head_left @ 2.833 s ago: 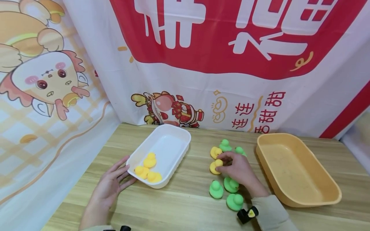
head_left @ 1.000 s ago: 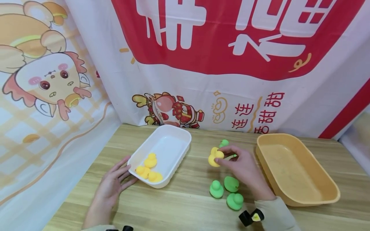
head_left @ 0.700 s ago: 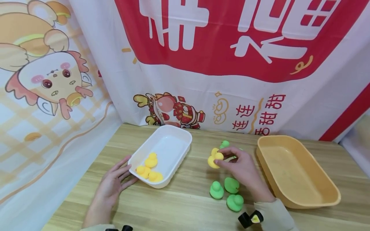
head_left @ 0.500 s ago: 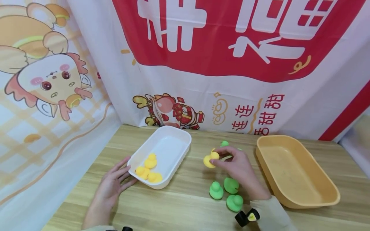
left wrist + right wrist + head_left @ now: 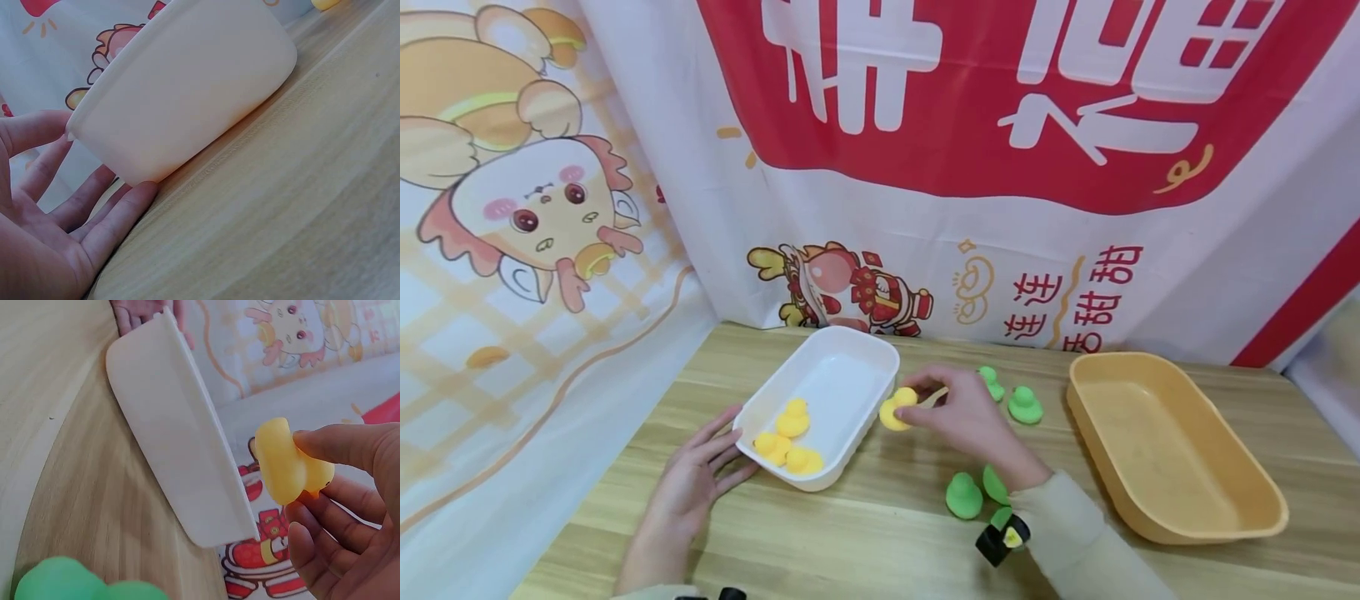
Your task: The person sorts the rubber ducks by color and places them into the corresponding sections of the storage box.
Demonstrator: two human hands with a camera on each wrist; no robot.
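Observation:
My right hand (image 5: 958, 412) pinches a yellow duck (image 5: 897, 410) between thumb and fingertips, just right of the white tub (image 5: 880, 414). In the right wrist view the duck (image 5: 282, 464) hangs beside the tub's outer wall (image 5: 169, 434), with the thumb on its near side. Inside the tub's near end lie three yellow ducks (image 5: 793, 418). My left hand (image 5: 683, 479) has its fingers extended against the tub's near left corner. In the left wrist view, fingers (image 5: 120, 220) touch the rim and lower corner of the tub (image 5: 187, 94). The table behind my right hand is hidden.
Two green ducks (image 5: 1025, 406) stand beyond my right forearm. Several more (image 5: 964, 496) lie nearer, partly covered by the wrist camera (image 5: 996, 543). An orange tub (image 5: 1176, 454) stands at the right. A printed cloth (image 5: 865, 192) hangs behind the table.
The right hand has lifted one yellow duck and carried it left to the white tub's side, uncovering two green ducks at the back. The left hand has stayed on the tub.

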